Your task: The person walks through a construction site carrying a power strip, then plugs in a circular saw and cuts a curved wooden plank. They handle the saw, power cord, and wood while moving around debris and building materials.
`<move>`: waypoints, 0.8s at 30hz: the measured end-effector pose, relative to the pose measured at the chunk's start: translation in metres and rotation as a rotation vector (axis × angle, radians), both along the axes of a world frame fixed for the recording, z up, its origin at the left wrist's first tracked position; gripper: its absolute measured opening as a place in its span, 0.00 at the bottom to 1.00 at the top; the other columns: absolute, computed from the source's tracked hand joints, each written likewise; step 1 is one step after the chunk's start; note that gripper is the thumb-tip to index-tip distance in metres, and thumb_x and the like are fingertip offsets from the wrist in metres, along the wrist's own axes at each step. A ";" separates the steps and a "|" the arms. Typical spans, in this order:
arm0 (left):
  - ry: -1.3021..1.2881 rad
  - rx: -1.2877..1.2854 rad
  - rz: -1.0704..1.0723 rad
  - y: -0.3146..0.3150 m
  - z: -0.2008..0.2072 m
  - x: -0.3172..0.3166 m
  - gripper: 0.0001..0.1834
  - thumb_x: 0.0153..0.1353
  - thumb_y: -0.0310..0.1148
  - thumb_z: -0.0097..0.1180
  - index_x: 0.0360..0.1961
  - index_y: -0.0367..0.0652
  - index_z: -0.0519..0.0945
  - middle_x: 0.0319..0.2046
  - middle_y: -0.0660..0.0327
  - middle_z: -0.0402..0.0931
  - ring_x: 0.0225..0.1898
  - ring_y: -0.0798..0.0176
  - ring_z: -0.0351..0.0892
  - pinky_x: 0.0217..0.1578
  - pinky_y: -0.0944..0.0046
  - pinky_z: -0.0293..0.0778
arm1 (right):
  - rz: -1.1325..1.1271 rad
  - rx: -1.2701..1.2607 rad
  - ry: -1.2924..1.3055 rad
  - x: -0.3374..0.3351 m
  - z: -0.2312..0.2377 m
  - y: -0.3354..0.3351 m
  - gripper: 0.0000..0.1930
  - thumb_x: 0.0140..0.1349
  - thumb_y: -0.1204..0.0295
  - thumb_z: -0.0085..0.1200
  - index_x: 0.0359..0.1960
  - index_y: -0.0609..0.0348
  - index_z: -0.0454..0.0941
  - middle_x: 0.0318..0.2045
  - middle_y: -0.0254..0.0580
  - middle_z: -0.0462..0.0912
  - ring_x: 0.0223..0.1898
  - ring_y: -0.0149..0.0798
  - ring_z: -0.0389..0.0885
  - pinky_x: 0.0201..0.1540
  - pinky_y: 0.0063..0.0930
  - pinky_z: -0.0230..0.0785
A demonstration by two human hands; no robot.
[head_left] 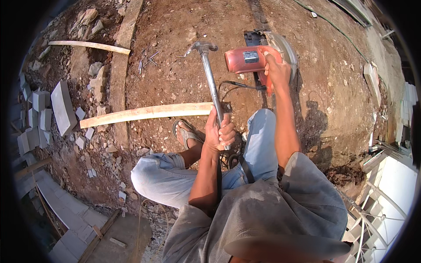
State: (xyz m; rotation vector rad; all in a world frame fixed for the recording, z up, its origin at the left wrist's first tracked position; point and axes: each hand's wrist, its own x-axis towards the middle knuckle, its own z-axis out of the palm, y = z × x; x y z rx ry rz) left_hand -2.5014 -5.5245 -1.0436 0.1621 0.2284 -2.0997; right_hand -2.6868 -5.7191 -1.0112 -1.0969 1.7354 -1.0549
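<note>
My left hand (220, 132) is closed around the handle of a claw hammer (211, 79). The hammer points away from me, its metal head at the far end. To the right, my right hand (277, 70) grips the rear handle of a red circular saw (245, 59). The saw rests on the dirt, with its round guard on the right side and a dark cord running from the handle toward the hammer. A pale wooden strip (149, 112) lies left of the hammer, its right end close to my left hand.
Several loose nails (151, 60) are scattered on the ground (166, 26) beyond the wooden strip. Another thin strip (90, 44) lies at the far left. Grey blocks (64, 108) and rubble border the left side. A green hose (337, 28) crosses the far right.
</note>
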 end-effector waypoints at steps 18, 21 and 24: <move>-0.603 0.330 -0.165 -0.012 0.026 -0.015 0.33 0.66 0.66 0.34 0.17 0.49 0.60 0.09 0.70 0.51 0.05 0.73 0.47 0.02 0.71 0.47 | 0.355 -0.126 0.514 0.012 0.007 -0.046 0.32 0.48 0.40 0.59 0.35 0.61 0.83 0.28 0.57 0.83 0.35 0.58 0.82 0.39 0.43 0.73; -0.553 0.373 -0.129 -0.003 0.030 -0.005 0.33 0.66 0.66 0.34 0.17 0.49 0.60 0.08 0.70 0.50 0.05 0.73 0.46 0.02 0.70 0.47 | 0.408 -0.009 0.329 -0.005 -0.010 -0.054 0.33 0.53 0.37 0.52 0.36 0.59 0.84 0.24 0.52 0.83 0.31 0.44 0.84 0.35 0.36 0.73; -0.604 0.490 -0.014 -0.002 0.075 0.030 0.33 0.66 0.65 0.35 0.17 0.49 0.61 0.08 0.71 0.49 0.04 0.74 0.46 0.00 0.71 0.46 | 0.466 0.207 0.078 0.004 -0.003 -0.045 0.30 0.61 0.41 0.45 0.37 0.57 0.84 0.22 0.42 0.80 0.24 0.28 0.76 0.26 0.26 0.66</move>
